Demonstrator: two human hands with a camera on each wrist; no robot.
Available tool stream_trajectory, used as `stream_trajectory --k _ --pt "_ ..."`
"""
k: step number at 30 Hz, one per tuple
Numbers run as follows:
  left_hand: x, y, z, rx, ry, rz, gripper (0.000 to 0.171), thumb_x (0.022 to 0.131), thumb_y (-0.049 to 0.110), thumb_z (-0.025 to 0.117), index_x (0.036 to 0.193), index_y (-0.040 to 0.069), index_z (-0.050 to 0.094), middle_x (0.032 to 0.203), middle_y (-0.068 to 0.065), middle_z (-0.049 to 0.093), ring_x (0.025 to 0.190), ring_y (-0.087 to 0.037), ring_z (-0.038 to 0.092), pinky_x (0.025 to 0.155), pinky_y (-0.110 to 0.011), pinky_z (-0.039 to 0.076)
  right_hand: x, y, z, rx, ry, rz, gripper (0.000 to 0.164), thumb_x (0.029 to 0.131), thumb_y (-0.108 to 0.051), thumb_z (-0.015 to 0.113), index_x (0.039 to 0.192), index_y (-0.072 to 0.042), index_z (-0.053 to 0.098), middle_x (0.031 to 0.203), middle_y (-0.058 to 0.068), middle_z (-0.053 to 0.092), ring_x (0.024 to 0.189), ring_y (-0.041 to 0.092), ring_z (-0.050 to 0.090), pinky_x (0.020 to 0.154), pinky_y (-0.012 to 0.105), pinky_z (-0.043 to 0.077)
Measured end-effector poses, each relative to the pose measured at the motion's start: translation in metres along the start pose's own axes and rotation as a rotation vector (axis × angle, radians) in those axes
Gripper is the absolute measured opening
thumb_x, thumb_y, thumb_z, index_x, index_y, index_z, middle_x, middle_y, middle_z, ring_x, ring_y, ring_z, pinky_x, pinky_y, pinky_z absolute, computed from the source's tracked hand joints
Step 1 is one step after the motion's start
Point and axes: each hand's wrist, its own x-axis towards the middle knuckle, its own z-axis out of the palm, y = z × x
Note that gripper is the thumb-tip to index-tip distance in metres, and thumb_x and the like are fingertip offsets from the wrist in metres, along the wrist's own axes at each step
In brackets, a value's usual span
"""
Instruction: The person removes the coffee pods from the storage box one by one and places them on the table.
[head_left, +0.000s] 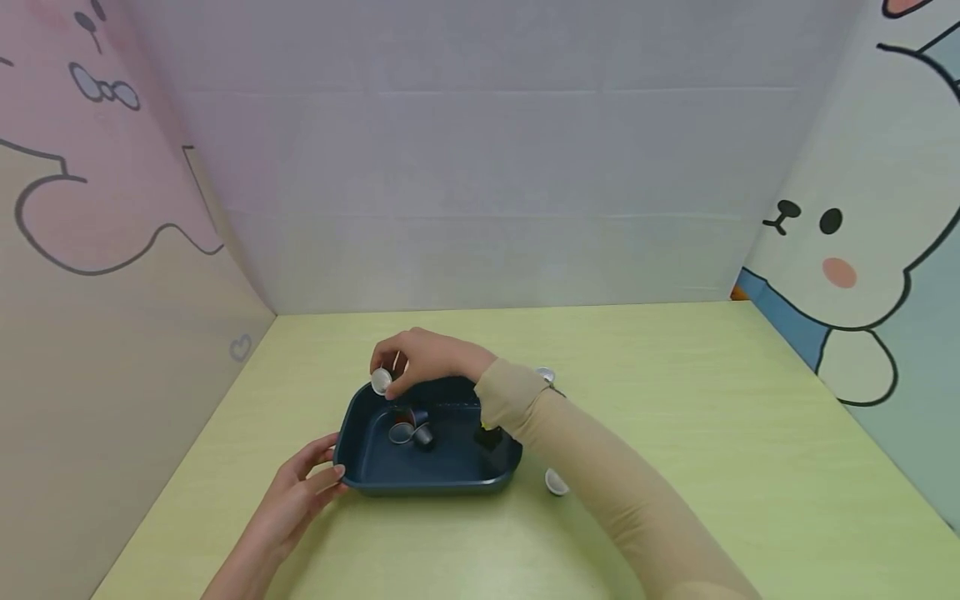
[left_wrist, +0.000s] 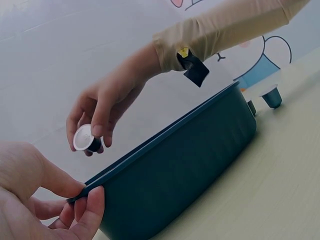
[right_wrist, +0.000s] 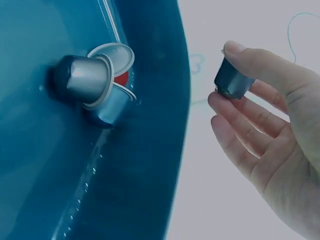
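A dark blue plastic basin (head_left: 459,458) stands on the table. My left hand (head_left: 296,500) pinches its rim at the left side, thumb on top and fingers beneath, as the left wrist view also shows. Above the far left corner, my right hand (head_left: 431,354) holds a dark coffee capsule (right_wrist: 234,80) between thumb and fingers; its pale lid faces the head camera. Several capsules lie together on the basin floor, among them a silver-grey capsule (right_wrist: 90,80) and a bluish capsule (right_wrist: 112,105). Something red shows between them.
Outside the basin on the right, one capsule (head_left: 556,482) sits near the right forearm and another (head_left: 545,373) is partly behind the sleeve. A black tag (left_wrist: 196,70) hangs from the right cuff. Printed walls (head_left: 832,250) enclose the pale yellow-green table (head_left: 712,417).
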Motion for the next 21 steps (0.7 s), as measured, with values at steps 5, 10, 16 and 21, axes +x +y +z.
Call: stream_trajectory --k 5,10,16,21 --pt "-0.002 0.000 0.001 0.002 -0.002 -0.005 0.059 0.096 0.002 0.054 0.150 -0.001 0.032 0.117 -0.005 0.044 0.085 -0.009 0.062 0.080 -0.020 0.056 -0.011 0.001 -0.009 0.040 0.045 0.009 0.041 0.086 -0.024 0.077 0.125 -0.015 0.064 0.112 0.003 0.069 0.097 0.012 0.067 0.085 0.020 0.054" --pt "-0.002 0.000 0.001 0.003 0.000 -0.017 0.059 0.096 0.002 0.055 0.150 0.000 0.032 0.116 -0.004 0.044 0.085 -0.010 0.062 0.080 -0.020 0.056 -0.023 0.005 -0.014 0.080 0.105 0.025 0.044 0.086 -0.024 0.077 0.127 -0.019 0.062 0.112 0.003 0.068 0.096 0.012 0.068 0.083 0.020 0.056" --pt "-0.002 0.000 0.000 0.004 0.003 -0.023 0.059 0.096 0.003 0.054 0.150 0.000 0.032 0.116 -0.003 0.044 0.085 -0.009 0.062 0.081 -0.019 0.056 -0.036 0.014 -0.022 0.092 0.169 0.029 0.042 0.087 -0.026 0.076 0.127 -0.022 0.062 0.114 0.001 0.068 0.098 0.011 0.068 0.086 0.022 0.055" --pt "-0.001 0.000 0.000 0.005 0.006 -0.031 0.058 0.097 0.002 0.054 0.151 0.001 0.032 0.117 -0.004 0.043 0.085 -0.009 0.062 0.081 -0.019 0.056 -0.047 0.024 -0.029 0.143 0.207 0.027 0.040 0.088 -0.024 0.075 0.126 -0.020 0.063 0.116 0.004 0.069 0.100 0.012 0.068 0.087 0.024 0.056"
